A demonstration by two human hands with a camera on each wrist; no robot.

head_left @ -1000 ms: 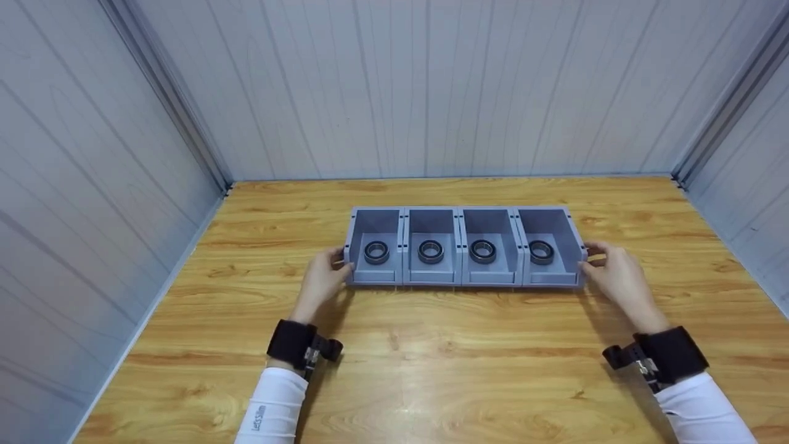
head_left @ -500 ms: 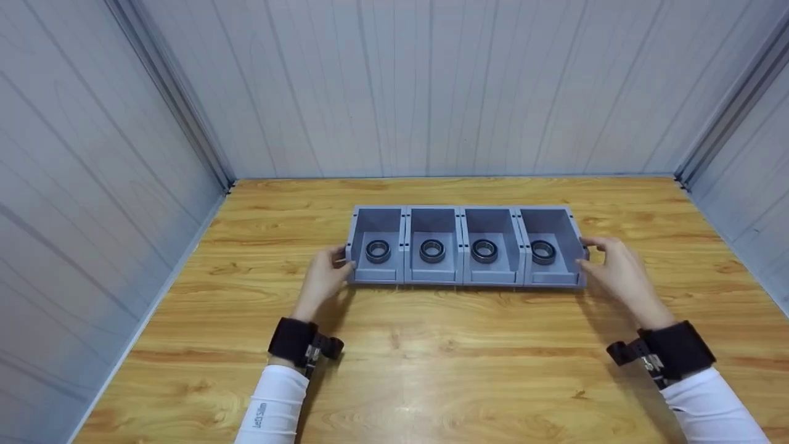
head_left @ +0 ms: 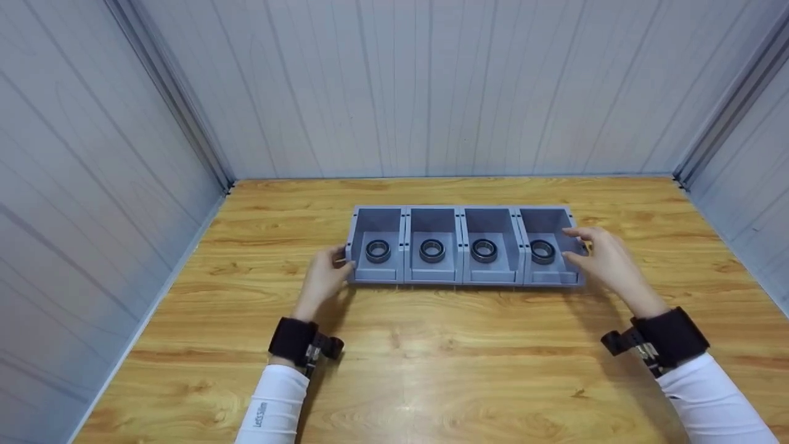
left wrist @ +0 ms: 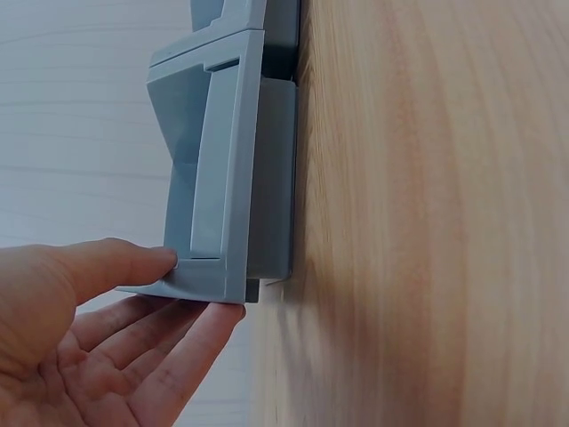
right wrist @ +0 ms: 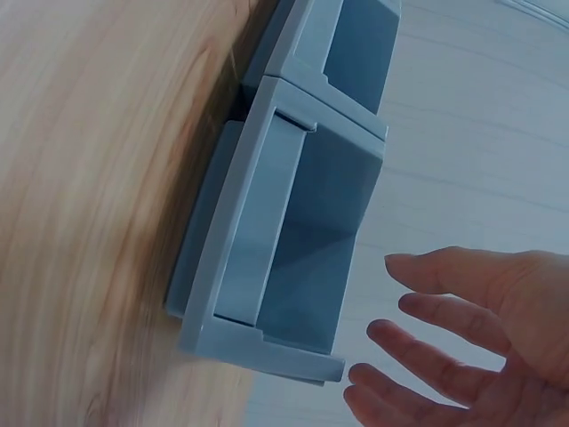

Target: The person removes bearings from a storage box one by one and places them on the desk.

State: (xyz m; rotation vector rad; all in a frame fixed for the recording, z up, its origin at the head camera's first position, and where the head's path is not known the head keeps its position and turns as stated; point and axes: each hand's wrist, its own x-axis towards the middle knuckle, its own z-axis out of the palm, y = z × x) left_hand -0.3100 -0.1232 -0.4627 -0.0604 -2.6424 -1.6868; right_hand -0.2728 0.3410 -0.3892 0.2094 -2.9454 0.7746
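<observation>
A row of joined grey plastic storage bins sits on the wooden table, each with one black-and-silver ball bearing inside. The leftmost bearing and the rightmost bearing lie flat on their bin floors. My left hand grips the outer wall of the left end bin, thumb at the front edge and fingers beneath in the left wrist view. Beside and over the outer wall of the right end bin, my right hand has its fingers spread, holding nothing. No bearing shows in either wrist view.
The wooden tabletop extends in front of and around the bins. A white panelled wall rises behind, with side walls at left and right. Both wrists wear black straps with small cameras.
My right hand has let go of the right end bin's wall and moved up and inward over its edge. The left hand keeps its grip; bins and bearings look unmoved.
</observation>
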